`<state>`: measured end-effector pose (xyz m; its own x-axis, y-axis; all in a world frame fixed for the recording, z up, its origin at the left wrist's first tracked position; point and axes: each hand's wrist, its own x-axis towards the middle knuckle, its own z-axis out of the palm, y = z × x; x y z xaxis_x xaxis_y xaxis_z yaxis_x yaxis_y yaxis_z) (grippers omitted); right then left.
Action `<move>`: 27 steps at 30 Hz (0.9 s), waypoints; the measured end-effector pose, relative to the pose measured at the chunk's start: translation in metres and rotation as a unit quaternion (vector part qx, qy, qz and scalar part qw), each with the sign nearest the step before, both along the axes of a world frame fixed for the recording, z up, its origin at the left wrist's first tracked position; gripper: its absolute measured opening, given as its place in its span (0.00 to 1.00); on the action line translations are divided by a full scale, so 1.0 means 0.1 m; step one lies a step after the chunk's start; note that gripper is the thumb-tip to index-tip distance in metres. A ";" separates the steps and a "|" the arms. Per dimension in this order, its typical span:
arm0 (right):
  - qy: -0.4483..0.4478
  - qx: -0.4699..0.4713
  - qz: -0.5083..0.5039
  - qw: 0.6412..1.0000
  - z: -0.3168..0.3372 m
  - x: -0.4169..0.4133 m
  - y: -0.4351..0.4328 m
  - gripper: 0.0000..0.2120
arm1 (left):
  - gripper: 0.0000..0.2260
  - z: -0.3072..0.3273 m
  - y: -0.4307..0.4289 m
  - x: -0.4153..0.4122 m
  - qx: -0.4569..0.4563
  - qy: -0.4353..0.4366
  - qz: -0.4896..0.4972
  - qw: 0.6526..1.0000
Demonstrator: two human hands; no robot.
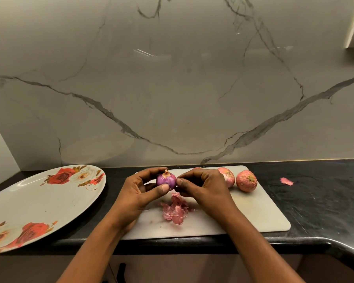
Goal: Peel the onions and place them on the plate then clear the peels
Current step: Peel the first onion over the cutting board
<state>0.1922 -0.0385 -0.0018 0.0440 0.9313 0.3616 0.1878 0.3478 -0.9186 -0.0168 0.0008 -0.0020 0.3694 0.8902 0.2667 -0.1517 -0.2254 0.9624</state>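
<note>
A small purple onion (166, 179), mostly peeled with a dry tip on top, hangs above the white cutting board (253, 211). My left hand (140, 193) grips it from the left and below. My right hand (202, 186) pinches its right side with thumb and fingertips. Two unpeeled reddish onions (227, 175) (246, 180) sit on the board's far right; a third is partly hidden behind my right hand. A pile of pink peels (175, 210) lies on the board under my hands. A large white plate with rose prints (35, 203) rests at the left.
One loose peel scrap (287, 181) lies on the black counter (319, 201) right of the board. A marble wall rises right behind the counter. The counter's front edge curves at the lower right, and the plate overhangs the front edge.
</note>
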 end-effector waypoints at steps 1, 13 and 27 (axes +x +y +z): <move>0.006 -0.004 -0.002 1.000 0.00 0.00 0.01 0.05 | 0.22 0.00 0.00 0.00 -0.003 -0.004 -0.004 1.000; 0.036 -0.038 -0.031 0.998 0.02 -0.01 0.01 0.05 | 0.28 -0.02 -0.01 -0.02 0.011 0.024 -0.027 0.999; -0.010 -0.035 -0.001 0.999 0.01 -0.01 0.01 0.11 | 0.28 0.00 -0.02 -0.02 0.043 0.046 -0.017 0.998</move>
